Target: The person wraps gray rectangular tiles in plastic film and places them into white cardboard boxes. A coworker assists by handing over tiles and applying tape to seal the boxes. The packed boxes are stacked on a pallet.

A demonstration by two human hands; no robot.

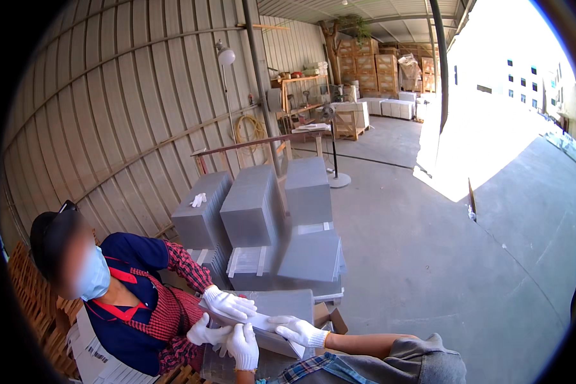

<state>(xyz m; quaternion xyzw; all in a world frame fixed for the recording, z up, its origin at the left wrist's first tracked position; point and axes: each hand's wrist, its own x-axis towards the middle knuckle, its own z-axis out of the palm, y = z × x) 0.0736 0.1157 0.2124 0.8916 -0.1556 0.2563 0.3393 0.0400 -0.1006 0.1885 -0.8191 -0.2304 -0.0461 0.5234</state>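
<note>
A stack of grey slabs (281, 302) lies in front of me, with a white strip (260, 321) along its near edge. My right hand (303, 332), in a white knit glove, rests on the strip's right part with its fingers stretched out flat. At the left end my gloved left hand (242, 349) has its fingers bent together against the strip. Across from me, at the left, a co-worker presses one gloved hand (229, 303) flat on the stack's top. The co-worker's other gloved hand (206, 331) is beside my left hand.
Several tall stacks of grey slabs (253, 198) stand beyond, one with white gloves (198, 200) on top. An open cardboard box (329, 318) sits right of my stack. Wooden slats (35, 297) are behind the co-worker. A pole on a round base (340, 180) stands farther off.
</note>
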